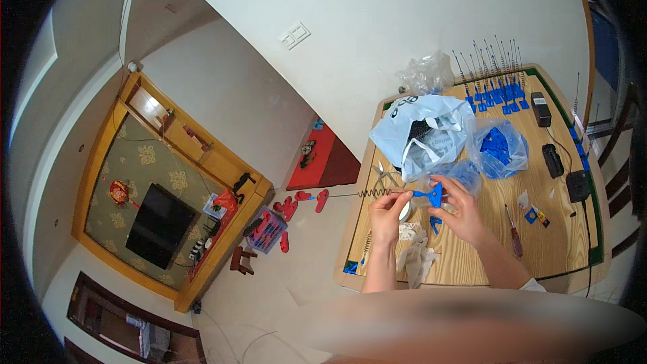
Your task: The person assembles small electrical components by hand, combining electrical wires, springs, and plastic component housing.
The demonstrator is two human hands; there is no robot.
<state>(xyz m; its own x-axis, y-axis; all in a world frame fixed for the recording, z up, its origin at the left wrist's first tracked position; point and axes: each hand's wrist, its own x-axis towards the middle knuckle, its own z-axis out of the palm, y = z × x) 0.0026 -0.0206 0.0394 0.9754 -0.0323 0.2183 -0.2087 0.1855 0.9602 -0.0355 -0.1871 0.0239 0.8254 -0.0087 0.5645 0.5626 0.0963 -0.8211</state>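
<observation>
Two hands [387,218] [461,213], wood-grain table [556,243] — white wall [418,7]

Lighting's gen. bright + even, source out of view: white wall [404,13] at 1 o'c is brightest, clear plastic bag [428,73] at 2 o'c shows small highlights, doorway [135,330] btwn 7 & 8 o'c is dark. Fisheye distortion's v. strong, w/ the cabinet [219,162] at 9 o'c tilted & bowed, table [478,263] edge curving at 3–4 o'c, and black vignetting in the corners. Left hand [389,219] & right hand [458,209], approx 4 o'c, look fairly sharp, but an oval smear [465,327] at 5 o'c is fully blurred.
</observation>
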